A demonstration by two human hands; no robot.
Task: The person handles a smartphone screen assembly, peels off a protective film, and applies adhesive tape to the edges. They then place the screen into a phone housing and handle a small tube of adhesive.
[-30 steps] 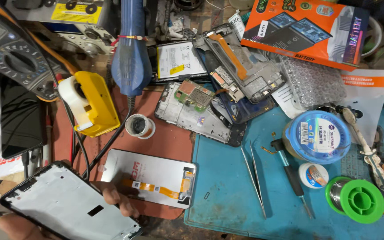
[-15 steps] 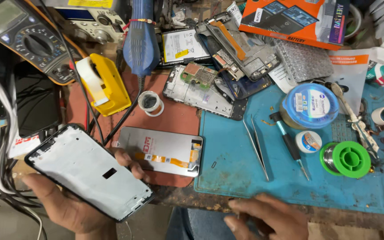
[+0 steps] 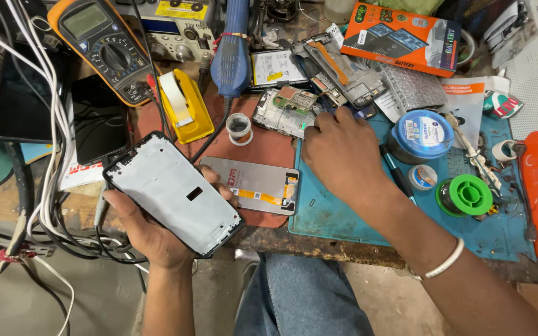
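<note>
Black-edged phone frame [image 3: 173, 193] gripped in the left hand [image 3: 151, 231], the right hand [image 3: 342, 152] out over the bench.

The left hand grasps the frame at the near left, off the front edge of the bench, its pale inner side up and fingers wrapped round both long edges. Just to the right of it a grey display panel [image 3: 250, 185] with an orange flex strip lies flat on the brown mat. The right hand reaches far across the blue mat [image 3: 368, 214], fingers curled downward, their tips at the opened phone board [image 3: 283, 112]; whether they pinch anything cannot be told. A white bangle [image 3: 438, 266] circles that wrist. Further right sit a blue tape roll [image 3: 423, 134] and a green solder spool [image 3: 468, 195]; a yellow multimeter [image 3: 104, 46] lies far left.
</note>
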